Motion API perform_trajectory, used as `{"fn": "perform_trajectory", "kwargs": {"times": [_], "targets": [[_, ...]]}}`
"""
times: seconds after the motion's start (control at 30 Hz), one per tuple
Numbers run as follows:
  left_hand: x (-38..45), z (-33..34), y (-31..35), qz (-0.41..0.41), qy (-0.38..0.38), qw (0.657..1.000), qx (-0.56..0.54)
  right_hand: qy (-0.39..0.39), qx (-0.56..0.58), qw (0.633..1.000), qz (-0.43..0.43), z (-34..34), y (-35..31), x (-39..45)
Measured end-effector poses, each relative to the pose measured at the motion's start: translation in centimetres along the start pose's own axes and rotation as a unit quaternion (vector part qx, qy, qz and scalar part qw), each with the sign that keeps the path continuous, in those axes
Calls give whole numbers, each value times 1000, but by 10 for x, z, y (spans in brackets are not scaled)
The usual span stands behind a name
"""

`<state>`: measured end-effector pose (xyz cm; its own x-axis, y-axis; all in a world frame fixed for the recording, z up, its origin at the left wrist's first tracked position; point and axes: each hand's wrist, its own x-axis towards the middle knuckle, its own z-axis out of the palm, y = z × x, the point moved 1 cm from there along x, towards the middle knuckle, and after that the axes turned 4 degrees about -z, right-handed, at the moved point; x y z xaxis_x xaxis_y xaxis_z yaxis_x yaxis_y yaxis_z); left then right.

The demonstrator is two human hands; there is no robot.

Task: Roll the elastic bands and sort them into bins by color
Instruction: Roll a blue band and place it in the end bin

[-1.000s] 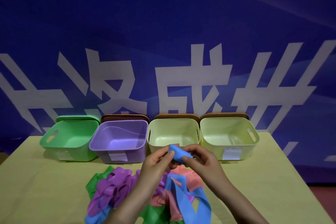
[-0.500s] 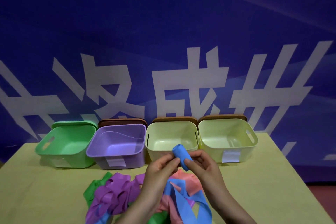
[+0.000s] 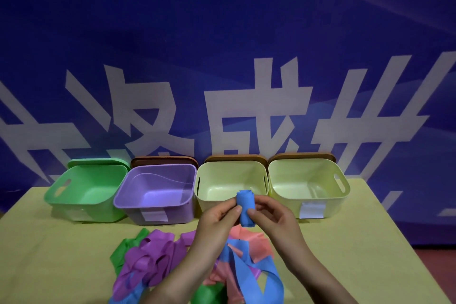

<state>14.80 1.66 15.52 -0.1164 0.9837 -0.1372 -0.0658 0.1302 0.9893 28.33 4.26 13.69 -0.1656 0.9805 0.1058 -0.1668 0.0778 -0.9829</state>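
From the head view, the left hand [image 3: 217, 217] and right hand [image 3: 271, 215] pinch a rolled blue band [image 3: 245, 207] between curled fingers, upright, in front of the left cream bin [image 3: 209, 202]. Below lies a loose heap of bands [image 3: 158, 256] (purple, green, pink, blue). Green bin [image 3: 74, 202], purple bin [image 3: 138, 202] and right cream bin [image 3: 340, 197] line the yellow surface [image 3: 61, 254] before a blue banner [image 3: 222, 57].

Staged demo/recording setup, not home: big blue printed banner [image 3: 222, 57] w/ white characters behind cloth-covered table [image 3: 61, 254].
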Motion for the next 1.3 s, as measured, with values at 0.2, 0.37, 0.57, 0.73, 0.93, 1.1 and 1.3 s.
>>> {"fn": "perform_trajectory", "kwargs": {"times": [0.2,0.37,0.57,0.73,0.93,1.1,1.3], "targets": [[21,19,-5,17,1,996,92,15,-67,997,-37,-14,3,11],[44,31,-18,6,2,992,122,48,-82,995,-43,-27,12,20],[86,50,-24,-28,-41,990,131,86,-74,993,21,-47,30,49],[131,74,-38,-54,-48,989,132,116,-77,989,54,-72,58,85],[194,97,-74,-58,-73,977,194,145,-129,978,78,-106,90,133],[238,95,-104,-52,-37,967,247,128,-274,937,176,-141,118,182],[257,94,-135,-64,44,969,233,-1,-443,862,247,-152,150,221]]}}
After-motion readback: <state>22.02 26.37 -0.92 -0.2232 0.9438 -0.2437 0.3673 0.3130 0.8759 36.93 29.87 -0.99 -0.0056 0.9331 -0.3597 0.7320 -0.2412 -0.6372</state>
